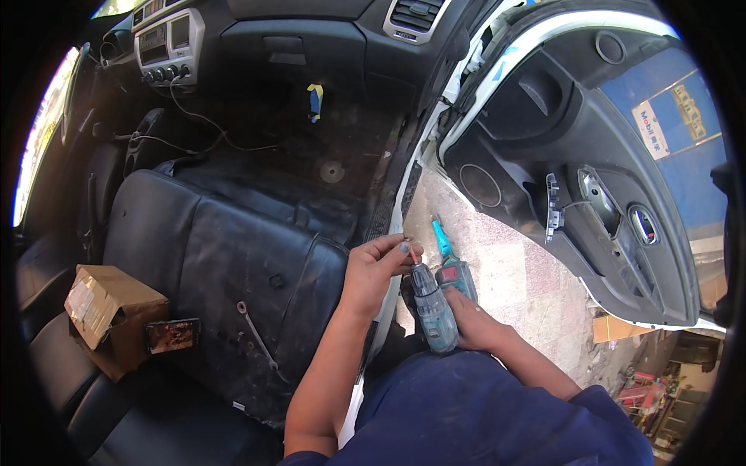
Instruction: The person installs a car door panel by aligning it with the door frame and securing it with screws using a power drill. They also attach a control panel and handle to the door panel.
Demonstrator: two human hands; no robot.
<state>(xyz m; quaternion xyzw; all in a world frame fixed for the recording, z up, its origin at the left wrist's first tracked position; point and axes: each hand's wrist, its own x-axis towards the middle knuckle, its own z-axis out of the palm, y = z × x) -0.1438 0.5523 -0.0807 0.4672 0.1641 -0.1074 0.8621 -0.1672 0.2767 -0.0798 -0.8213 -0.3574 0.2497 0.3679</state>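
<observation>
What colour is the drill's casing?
Mostly teal; the drill's casing shows best in the head view.

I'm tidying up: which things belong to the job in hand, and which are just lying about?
Seemingly in use: drill in right hand; small reddish piece at its tip, in left hand.

Seemingly lying about: wrench, cardboard box, phone.

We are seeing teal and black on the cordless drill (437, 322), dark grey on its chuck (420, 275) and reddish orange on the thin piece (413, 253) at its tip. The shirt (497, 412) is showing plain navy, the seat (241, 221) black, the cardboard box (144, 326) brown, the wrench (256, 334) silver. We are noticing pale and pinkish squares patterning the floor (536, 287), and white edging the dark grey door panel (563, 147).
</observation>
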